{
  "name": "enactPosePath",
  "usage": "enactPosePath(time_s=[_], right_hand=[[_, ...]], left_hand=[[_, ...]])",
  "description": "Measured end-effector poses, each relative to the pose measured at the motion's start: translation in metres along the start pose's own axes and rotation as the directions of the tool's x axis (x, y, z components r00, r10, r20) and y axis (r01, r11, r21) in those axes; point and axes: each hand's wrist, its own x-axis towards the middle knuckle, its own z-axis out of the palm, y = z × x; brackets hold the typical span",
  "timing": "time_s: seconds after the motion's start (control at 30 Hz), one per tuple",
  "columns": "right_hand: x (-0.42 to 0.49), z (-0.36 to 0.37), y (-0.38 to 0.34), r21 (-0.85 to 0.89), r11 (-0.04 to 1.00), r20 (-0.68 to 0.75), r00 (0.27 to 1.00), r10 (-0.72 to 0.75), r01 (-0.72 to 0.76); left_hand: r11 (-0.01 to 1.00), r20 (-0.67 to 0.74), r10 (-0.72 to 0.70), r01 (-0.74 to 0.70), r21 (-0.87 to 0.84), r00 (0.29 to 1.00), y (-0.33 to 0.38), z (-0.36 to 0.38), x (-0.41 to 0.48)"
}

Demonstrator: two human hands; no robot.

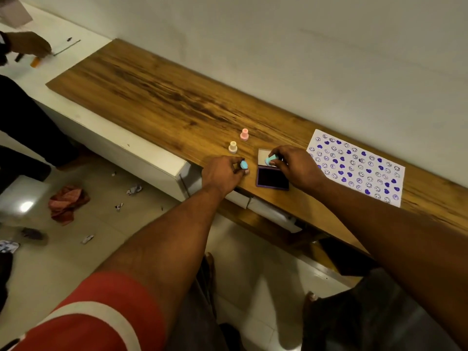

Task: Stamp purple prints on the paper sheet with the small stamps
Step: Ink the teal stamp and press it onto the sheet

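Nearest us, our left hand [222, 173] pinches a small blue stamp [244, 164] between thumb and fingertips, low over the front edge of the wooden tabletop [157, 97]. Just beside it to the right lies the ink pad [272, 178], lid open, its dark purple face up. Our right hand [295, 164] hovers over the pad's raised lid, fingers curled around a second, light blue stamp [271, 159]. A little farther back, a cream stamp [232, 147] and a pink stamp [244, 134] stand upright, near each other, untouched. To the right, the paper sheet [354, 168] lies flat against the wall side, already covered with rows of purple hearts and smiley faces. Far left, another person's hand [30, 44] rests on a white counter [83, 46].
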Motion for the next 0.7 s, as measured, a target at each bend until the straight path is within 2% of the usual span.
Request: enactPosePath(time_s=[0.27,0.37,0.47,0.53,0.6,0.67,0.7], right_hand=[[-0.026,0.009,0.016,-0.008,0.998,-0.059,0.996,0.068,-0.069],[-0.028,0.013,0.013,-0.057,0.998,-0.061,0.997,0.036,-0.039],[-0.027,0.016,0.006,-0.104,0.995,-0.054,0.999,-0.001,-0.005],[-0.023,0.012,-0.001,-0.105,0.994,-0.128,0.990,-0.055,0.042],[-0.018,0.003,-0.009,-0.088,0.993,-0.277,0.956,-0.095,0.074],[-0.017,-0.006,-0.011,-0.034,0.997,-0.416,0.906,-0.074,0.066],[-0.019,-0.004,-0.008,-0.016,0.999,-0.412,0.910,-0.045,0.042]], left_hand=[[0.999,-0.008,0.047,-0.047,0.000,0.999,0.002,-0.005,-0.003],[0.989,-0.001,0.147,-0.147,0.028,0.989,0.019,-0.013,-0.003],[0.969,0.106,0.238,-0.244,0.043,0.965,0.034,-0.017,-0.003],[0.952,0.150,0.274,-0.290,0.097,0.950,0.038,-0.013,-0.003],[0.932,0.172,0.296,-0.324,0.164,0.940,0.039,-0.007,-0.001],[0.919,0.196,0.291,-0.330,0.217,0.937,0.041,-0.003,0.002],[0.917,0.195,0.279,-0.321,0.239,0.940,0.042,-0.002,0.003]])
